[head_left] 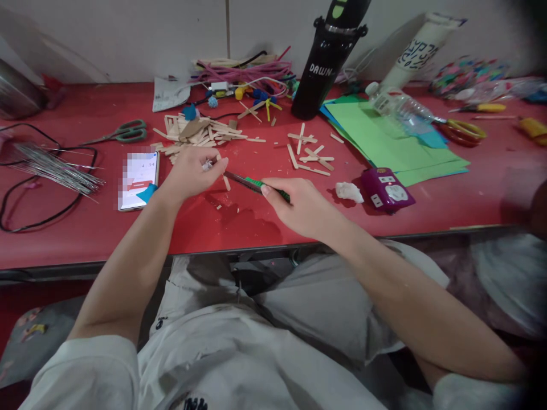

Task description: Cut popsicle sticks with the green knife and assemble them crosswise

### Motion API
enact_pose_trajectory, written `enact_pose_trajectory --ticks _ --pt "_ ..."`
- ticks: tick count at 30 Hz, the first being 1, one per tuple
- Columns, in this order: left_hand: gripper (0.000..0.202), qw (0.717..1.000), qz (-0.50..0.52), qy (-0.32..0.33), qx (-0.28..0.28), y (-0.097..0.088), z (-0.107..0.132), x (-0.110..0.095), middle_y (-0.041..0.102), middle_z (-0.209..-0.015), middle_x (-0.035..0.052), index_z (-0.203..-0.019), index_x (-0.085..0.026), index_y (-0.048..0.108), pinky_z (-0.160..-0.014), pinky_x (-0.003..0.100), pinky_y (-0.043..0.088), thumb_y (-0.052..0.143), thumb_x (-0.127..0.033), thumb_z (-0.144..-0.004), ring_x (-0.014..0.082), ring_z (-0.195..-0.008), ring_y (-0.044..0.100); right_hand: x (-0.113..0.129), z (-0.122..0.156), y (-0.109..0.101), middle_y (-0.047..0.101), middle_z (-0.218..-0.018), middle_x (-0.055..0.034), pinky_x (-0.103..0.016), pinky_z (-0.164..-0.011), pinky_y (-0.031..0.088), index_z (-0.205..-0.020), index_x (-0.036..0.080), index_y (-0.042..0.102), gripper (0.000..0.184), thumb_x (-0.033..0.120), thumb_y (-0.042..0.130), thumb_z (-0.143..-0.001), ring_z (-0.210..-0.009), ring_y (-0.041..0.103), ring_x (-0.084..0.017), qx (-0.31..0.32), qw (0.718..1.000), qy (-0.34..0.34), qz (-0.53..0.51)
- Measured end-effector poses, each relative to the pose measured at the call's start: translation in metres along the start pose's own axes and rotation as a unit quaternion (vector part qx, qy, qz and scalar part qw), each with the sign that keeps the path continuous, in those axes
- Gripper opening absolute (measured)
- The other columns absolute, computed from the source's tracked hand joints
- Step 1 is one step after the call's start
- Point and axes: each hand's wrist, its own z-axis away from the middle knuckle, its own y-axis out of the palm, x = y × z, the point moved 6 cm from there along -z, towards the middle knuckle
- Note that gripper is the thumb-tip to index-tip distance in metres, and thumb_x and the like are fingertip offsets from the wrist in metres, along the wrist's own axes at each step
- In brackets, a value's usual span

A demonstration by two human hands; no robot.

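Observation:
My right hand (294, 202) is wrapped round the green and black handle of a utility knife (253, 183). Its dark blade points left, reaching the fingertips of my left hand (196, 171). Those fingers are pinched on a short wooden craft stick (226, 183), and something small and whitish (207, 165) shows between them; what it is I cannot make out. Behind the left hand lies a heap of craft sticks (209, 132). Several sticks joined in crosses (314, 155) rest to the right, beyond the knife. Small wood chips (219, 206) dot the red table below the blade.
A phone (139, 179), green-handled scissors (130, 132) and a bundle of metal wires (60, 171) are on the left. On the right sit a purple plug adapter (387, 191), a crumpled white lump (349, 192) and green paper sheets (384, 136). A black bottle (322, 68) stands behind.

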Motion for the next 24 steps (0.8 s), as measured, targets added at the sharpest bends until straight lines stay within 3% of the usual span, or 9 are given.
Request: enact_pose_trajectory --ticks 8,13,18,24 --pt "0.032 1.000 0.004 0.020 -0.007 -0.001 0.001 0.002 0.038 -0.055 -0.0030 -0.059 -0.020 0.048 -0.059 0.032 0.026 0.053 -0.036 -0.086 0.0120 -0.058 0.035 0.000 0.002 0.004 0.047 -0.069 0.0011 -0.028 -0.061 0.027 -0.078 0.019 0.051 0.028 0.034 0.042 -0.099 -0.062 0.034 -0.012 -0.017 1.000 0.000 0.013" --pt "0.029 1.000 -0.015 -0.001 0.000 0.001 -0.001 0.004 0.038 -0.055 -0.0031 -0.060 -0.019 0.048 -0.062 0.031 0.028 0.053 -0.032 -0.086 0.0116 -0.059 0.034 0.003 0.002 0.000 0.041 -0.063 0.0030 -0.029 -0.059 0.025 -0.074 0.020 0.043 0.029 0.034 0.043 -0.099 -0.059 0.031 -0.011 -0.015 1.000 -0.010 0.015" --pt "0.032 1.000 -0.022 0.003 -0.005 0.000 -0.002 0.004 0.037 -0.056 -0.0028 -0.058 -0.020 0.044 -0.061 0.032 0.028 0.054 -0.032 -0.086 0.0114 -0.058 0.033 0.003 0.002 -0.014 0.042 -0.064 0.0019 -0.029 -0.059 0.026 -0.072 0.020 0.042 0.030 0.034 0.042 -0.099 -0.060 0.033 -0.012 -0.054 0.998 -0.023 0.011" --pt "0.033 1.000 -0.007 -0.011 -0.010 0.001 -0.002 0.008 0.032 -0.056 -0.0037 -0.057 -0.019 0.040 -0.061 0.031 0.028 0.054 -0.030 -0.085 0.0107 -0.059 0.031 0.001 0.004 -0.008 0.038 -0.063 0.0028 -0.029 -0.059 0.025 -0.071 0.020 0.042 0.032 0.034 0.043 -0.099 -0.060 0.031 -0.012 -0.022 1.000 -0.016 0.001"
